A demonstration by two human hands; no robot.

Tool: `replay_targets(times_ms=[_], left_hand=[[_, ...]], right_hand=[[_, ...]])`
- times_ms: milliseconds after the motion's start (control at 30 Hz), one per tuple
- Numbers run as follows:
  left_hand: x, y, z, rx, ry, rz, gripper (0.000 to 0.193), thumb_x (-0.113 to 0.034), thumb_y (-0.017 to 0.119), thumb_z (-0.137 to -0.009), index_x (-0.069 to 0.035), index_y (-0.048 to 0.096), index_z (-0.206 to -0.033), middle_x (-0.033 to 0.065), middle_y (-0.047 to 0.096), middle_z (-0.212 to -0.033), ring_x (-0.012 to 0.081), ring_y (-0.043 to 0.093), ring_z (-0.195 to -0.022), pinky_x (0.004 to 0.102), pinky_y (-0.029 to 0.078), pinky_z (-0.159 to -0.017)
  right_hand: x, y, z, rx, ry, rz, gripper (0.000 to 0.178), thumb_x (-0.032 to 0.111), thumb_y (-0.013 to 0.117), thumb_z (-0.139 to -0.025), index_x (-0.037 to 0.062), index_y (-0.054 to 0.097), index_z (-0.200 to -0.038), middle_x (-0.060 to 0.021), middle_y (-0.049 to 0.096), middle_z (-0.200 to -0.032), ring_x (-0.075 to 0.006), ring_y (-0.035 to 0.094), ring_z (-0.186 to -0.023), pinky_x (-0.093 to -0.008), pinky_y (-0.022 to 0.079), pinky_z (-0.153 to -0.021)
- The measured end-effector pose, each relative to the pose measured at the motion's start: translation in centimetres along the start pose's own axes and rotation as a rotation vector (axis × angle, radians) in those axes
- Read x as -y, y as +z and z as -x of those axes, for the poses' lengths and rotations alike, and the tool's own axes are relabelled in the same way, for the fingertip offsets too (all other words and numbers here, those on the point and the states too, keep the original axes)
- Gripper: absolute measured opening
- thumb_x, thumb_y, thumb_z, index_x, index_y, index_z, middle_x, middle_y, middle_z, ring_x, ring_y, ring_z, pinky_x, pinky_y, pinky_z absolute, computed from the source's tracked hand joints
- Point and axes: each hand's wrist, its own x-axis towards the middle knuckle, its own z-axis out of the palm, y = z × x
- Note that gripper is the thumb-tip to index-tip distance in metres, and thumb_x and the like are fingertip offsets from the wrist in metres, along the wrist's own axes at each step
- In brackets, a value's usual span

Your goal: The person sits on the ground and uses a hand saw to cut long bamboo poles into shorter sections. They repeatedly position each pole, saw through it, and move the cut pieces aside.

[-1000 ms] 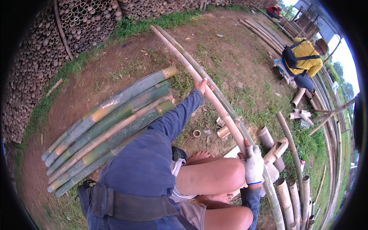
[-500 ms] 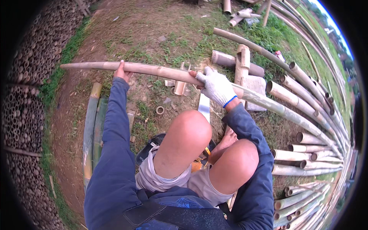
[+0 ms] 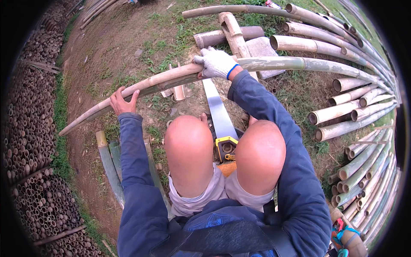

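Observation:
A slim tan bamboo pole (image 3: 160, 78) lies along a greenish bamboo pole (image 3: 274, 64), the two side by side and crossing in front of my knees. My bare left hand (image 3: 124, 102) is closed round them toward their left part, thumb on the near side. My right hand (image 3: 216, 63), in a white knit glove with a blue cuff, grips them near the tan pole's right end; its fingertips are partly hidden. Below the right hand, a handsaw (image 3: 221, 113) with a yellow and black handle stands between my knees, blade pointing away.
A notched bamboo post (image 3: 234, 36) rests across a thick bamboo piece (image 3: 214, 39), with a grey stone slab (image 3: 263, 49) beside it. Several bamboo poles (image 3: 338, 113) fan out at right. Stacked cut bamboo (image 3: 32, 115) lines the left. Green poles (image 3: 107, 160) lie by my left arm.
Both hands have shifted left in view, and the tan pole's left end now slants nearer. The greenish pole shows beside it along more of its length. The saw is more fully in sight.

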Motion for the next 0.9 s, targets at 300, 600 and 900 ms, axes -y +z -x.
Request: replay_targets(times_ms=[300, 600, 900], left_hand=[[-5.9, 3.5, -0.7, 0.387, 0.219, -0.007, 0.077, -0.08, 0.069, -0.083, -0.025, 0.067, -0.138, 0.0075, 0.062, -0.134, 0.0329, 0.049, -0.138, 0.0625, 0.016, -0.127], [-5.1, 4.6, -0.6, 0.291, 0.307, 0.003, 0.072, -0.08, 0.066, -0.085, -0.03, 0.069, -0.136, 0.0069, 0.062, -0.122, 0.0317, 0.054, -0.125, 0.0546, 0.026, -0.122], [-5.8, 3.3, -1.1, 0.366, 0.295, 0.034, 0.068, -0.077, 0.068, -0.086, -0.028, 0.071, -0.134, 0.0087, 0.064, -0.12, 0.0321, 0.055, -0.12, 0.05, 0.032, -0.117]], right_hand=[[-3.4, -0.5, 3.8, -0.031, 0.158, 0.071, 0.075, 0.07, 0.082, -0.076, 0.0168, 0.072, -0.127, -0.0182, 0.066, -0.117, -0.0427, 0.061, -0.117, -0.0546, 0.051, -0.098], [-7.2, 0.9, 8.7, -0.122, 0.374, -0.075, 0.062, 0.069, 0.07, -0.091, 0.028, 0.069, -0.138, -0.0252, 0.065, -0.125, -0.0502, 0.062, -0.117, -0.057, 0.05, -0.102], [-8.0, 1.4, 8.6, -0.174, 0.36, -0.11, 0.054, 0.062, 0.071, -0.093, 0.0215, 0.072, -0.13, -0.0194, 0.066, -0.123, -0.0466, 0.062, -0.115, -0.0559, 0.05, -0.1]])
